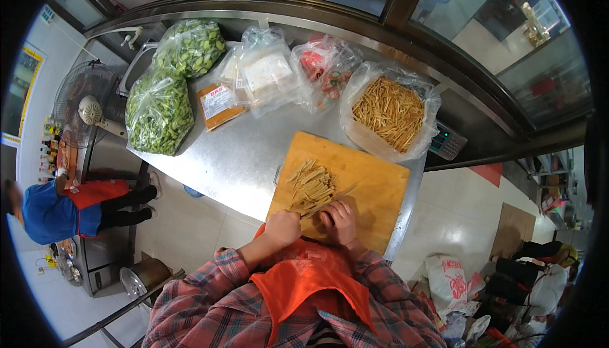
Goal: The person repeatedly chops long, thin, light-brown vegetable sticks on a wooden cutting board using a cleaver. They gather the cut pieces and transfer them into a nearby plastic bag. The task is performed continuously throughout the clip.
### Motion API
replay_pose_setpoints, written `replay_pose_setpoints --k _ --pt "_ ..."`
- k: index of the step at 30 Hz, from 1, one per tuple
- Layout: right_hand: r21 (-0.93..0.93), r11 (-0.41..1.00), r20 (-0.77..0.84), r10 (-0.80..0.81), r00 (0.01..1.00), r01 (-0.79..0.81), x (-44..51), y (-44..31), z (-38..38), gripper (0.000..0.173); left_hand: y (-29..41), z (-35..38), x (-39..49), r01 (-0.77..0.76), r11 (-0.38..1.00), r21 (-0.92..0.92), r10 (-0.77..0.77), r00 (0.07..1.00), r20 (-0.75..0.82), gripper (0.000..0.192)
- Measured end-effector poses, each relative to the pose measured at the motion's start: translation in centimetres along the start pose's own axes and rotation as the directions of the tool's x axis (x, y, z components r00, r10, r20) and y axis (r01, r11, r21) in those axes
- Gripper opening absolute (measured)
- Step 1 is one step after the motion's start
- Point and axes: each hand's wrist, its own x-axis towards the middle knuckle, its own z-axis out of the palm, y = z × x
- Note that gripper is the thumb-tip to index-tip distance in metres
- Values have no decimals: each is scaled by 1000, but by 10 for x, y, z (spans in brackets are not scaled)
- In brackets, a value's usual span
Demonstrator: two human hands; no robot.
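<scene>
My left hand (283,226) is closed around the handle of a kitchen knife (328,200), whose thin blade slants up to the right over a wooden cutting board (376,191). Just right of the blade, my right hand (340,217) rests low over the board with its fingers bent. Whatever lies under those fingers is hidden. On the blade's far side, a loose pile of cut tan food strips (311,184) covers the board's left part. Longer brown strips (390,112) of similar food fill an open clear plastic bag (349,117) beyond the board.
The board sits on a steel table (228,157). Along its back stand bags of green vegetables (162,115), a labelled brown packet (219,105), a bag of white blocks (266,74), a bag with red contents (326,67) and a digital scale (447,141). Other people work at left and right.
</scene>
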Motion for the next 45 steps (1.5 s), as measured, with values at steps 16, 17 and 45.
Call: replay_pose_setpoints --k 16,17,45 --pt "-44 999 68 -2 998 5 -12 19 8 24 15 8 21 0 998 56 -9 986 164 21" --pt "-58 998 62 4 998 0 -10 19 9 23 10 10 27 7 999 51 -14 990 144 21" --pt "-81 996 99 -20 995 28 -15 17 6 21 13 6 31 -14 998 67 2 983 186 25"
